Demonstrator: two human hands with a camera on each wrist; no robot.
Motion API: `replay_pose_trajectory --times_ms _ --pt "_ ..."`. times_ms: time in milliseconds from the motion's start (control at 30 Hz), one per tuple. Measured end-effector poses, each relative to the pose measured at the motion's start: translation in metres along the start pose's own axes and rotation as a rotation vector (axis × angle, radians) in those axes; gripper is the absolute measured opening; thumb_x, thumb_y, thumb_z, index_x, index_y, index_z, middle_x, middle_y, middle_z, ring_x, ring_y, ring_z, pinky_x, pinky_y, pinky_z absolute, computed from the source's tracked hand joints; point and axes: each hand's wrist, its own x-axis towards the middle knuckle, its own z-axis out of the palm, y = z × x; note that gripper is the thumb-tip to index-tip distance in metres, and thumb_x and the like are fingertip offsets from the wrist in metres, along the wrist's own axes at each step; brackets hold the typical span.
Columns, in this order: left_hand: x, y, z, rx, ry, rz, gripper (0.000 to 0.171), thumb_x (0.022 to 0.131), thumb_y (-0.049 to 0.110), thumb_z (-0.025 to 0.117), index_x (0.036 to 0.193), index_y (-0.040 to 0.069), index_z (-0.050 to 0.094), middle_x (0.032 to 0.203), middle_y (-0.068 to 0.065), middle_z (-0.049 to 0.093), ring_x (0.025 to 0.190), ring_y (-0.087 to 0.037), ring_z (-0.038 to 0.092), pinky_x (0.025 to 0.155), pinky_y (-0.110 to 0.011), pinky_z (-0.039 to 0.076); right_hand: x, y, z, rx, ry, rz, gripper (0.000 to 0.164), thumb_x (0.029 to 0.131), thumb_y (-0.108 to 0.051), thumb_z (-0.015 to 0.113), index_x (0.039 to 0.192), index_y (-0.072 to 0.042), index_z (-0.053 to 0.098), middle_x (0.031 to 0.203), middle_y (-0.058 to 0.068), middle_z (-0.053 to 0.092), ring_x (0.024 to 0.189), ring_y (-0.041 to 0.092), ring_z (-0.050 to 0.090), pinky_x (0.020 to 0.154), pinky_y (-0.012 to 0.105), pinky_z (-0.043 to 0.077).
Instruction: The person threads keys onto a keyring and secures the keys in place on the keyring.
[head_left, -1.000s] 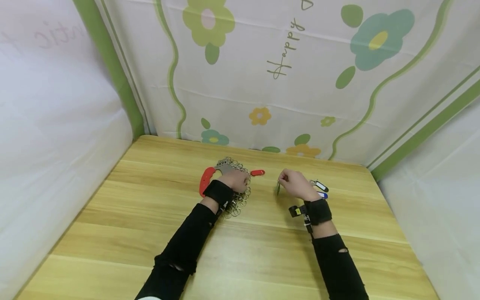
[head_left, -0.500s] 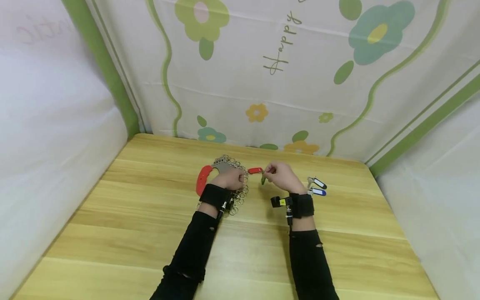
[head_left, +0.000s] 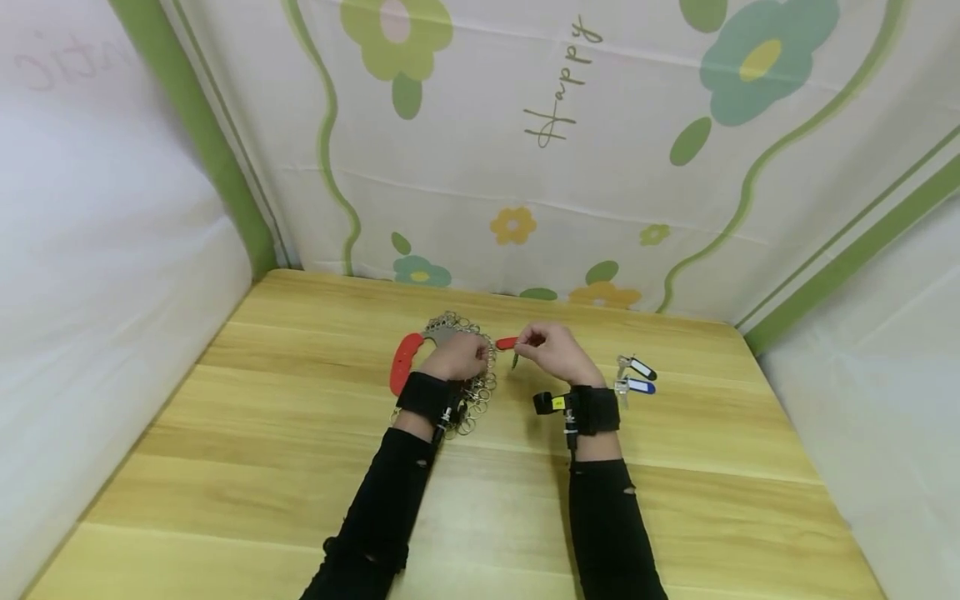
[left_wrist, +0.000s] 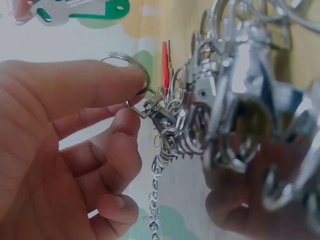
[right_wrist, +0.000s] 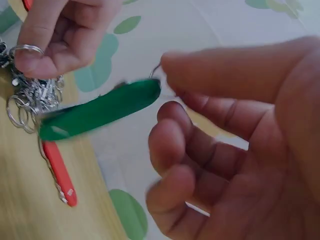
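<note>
My left hand (head_left: 457, 357) pinches a metal split ring (left_wrist: 134, 62) between thumb and forefinger. Small clasps and chain links join that ring to a tangled bunch of rings (head_left: 480, 400), which partly lies under the hand. Beside the bunch is a grey metal piece with a red handle (head_left: 405, 363). My right hand (head_left: 555, 350) holds a green key tag (right_wrist: 102, 110) up by its thin wire ring, pinched at the fingertips. A key (left_wrist: 55, 10) hangs with the tag. Between the hands, a red key tag (head_left: 506, 343) lies at the bunch's edge, partly hidden by the right fingers.
To the right of my right hand, a black key tag (head_left: 641, 368) and a blue key tag (head_left: 639, 386) lie with keys on the wooden table (head_left: 495, 517). A flower-printed cloth (head_left: 450, 167) hangs behind the table, with white cloth at both sides.
My right hand has carried the green key tag leftward, close to the red tag and the bunch. The left hand keeps its pinch in about the same place. The head view has shifted slightly.
</note>
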Motion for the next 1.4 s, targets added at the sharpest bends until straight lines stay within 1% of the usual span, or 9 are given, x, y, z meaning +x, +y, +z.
replay_pose_trajectory --times_ms 233,400,533,667,833,967,1167,1300,1400 --pt "0.001 -0.001 0.003 0.003 0.023 0.011 0.018 0.094 0.010 0.052 0.076 0.011 0.056 0.068 -0.003 0.047 0.056 -0.015 0.042 0.058 -0.029 0.035 0.008 0.008 0.011 0.159 -0.037 -0.002 0.018 0.097 -0.013 0.051 0.086 -0.002 0.061 0.109 0.017 0.063 0.105 0.028 0.056 0.091 0.045 0.041" --pt "0.003 -0.002 0.004 0.010 0.024 0.020 0.015 0.094 0.010 0.053 0.079 0.010 0.057 0.071 -0.004 0.050 0.059 -0.016 0.045 0.060 -0.029 0.036 0.010 0.007 0.013 0.222 -0.062 0.048 0.025 0.096 -0.014 0.042 0.085 0.002 0.059 0.097 0.015 0.066 0.099 0.033 0.059 0.093 0.046 0.041" --pt "0.003 -0.001 0.002 0.035 0.028 0.033 0.012 0.093 0.010 0.056 0.081 0.012 0.057 0.075 -0.003 0.053 0.063 -0.016 0.047 0.063 -0.029 0.037 0.012 0.008 0.014 0.246 -0.083 0.079 0.028 0.096 -0.013 0.039 0.086 0.006 0.057 0.090 0.022 0.064 0.092 0.037 0.061 0.091 0.046 0.042" --pt "0.002 0.000 0.001 0.029 0.028 0.034 0.011 0.093 0.011 0.058 0.081 0.012 0.057 0.076 -0.003 0.054 0.065 -0.017 0.048 0.064 -0.030 0.037 0.012 0.011 0.013 0.207 -0.098 0.101 0.032 0.095 -0.014 0.039 0.090 0.010 0.058 0.091 0.026 0.062 0.087 0.035 0.059 0.087 0.043 0.041" --pt "0.000 0.003 0.001 0.020 0.026 0.040 0.015 0.093 0.013 0.059 0.078 0.011 0.056 0.071 -0.002 0.049 0.061 -0.015 0.045 0.062 -0.030 0.035 0.011 0.011 0.013 0.127 -0.055 0.129 0.033 0.094 -0.018 0.041 0.083 0.006 0.061 0.081 0.017 0.061 0.064 0.026 0.046 0.068 0.037 0.036" --pt "0.000 0.003 0.001 0.033 0.022 0.049 0.015 0.093 0.012 0.056 0.078 0.010 0.059 0.066 0.000 0.048 0.057 -0.014 0.042 0.062 -0.028 0.035 0.011 0.009 0.015 0.157 -0.023 0.165 0.036 0.095 -0.020 0.040 0.082 0.008 0.059 0.070 0.016 0.057 0.051 0.022 0.037 0.056 0.034 0.032" --pt "0.002 0.003 0.002 0.028 0.015 0.082 0.023 0.093 0.013 0.058 0.071 0.009 0.063 0.062 0.002 0.046 0.052 -0.013 0.040 0.060 -0.028 0.036 0.013 0.007 0.017 0.229 -0.024 0.164 0.034 0.097 -0.022 0.047 0.082 0.005 0.061 0.068 0.015 0.056 0.047 0.016 0.032 0.050 0.032 0.029" --pt "0.003 0.001 0.004 0.034 0.024 0.120 0.030 0.093 0.014 0.060 0.064 0.008 0.060 0.062 0.002 0.043 0.051 -0.013 0.038 0.061 -0.028 0.036 0.012 0.008 0.018 0.197 -0.021 0.108 0.026 0.097 -0.024 0.054 0.083 -0.006 0.067 0.073 0.020 0.057 0.045 0.017 0.032 0.046 0.029 0.029" --pt "0.003 -0.001 0.005 0.038 0.023 0.131 0.028 0.093 0.014 0.061 0.066 0.009 0.063 0.065 0.003 0.048 0.053 -0.011 0.043 0.063 -0.028 0.038 0.012 0.009 0.020 0.172 -0.017 0.088 0.024 0.095 -0.025 0.058 0.094 -0.006 0.072 0.083 0.026 0.059 0.050 0.021 0.039 0.047 0.028 0.032"
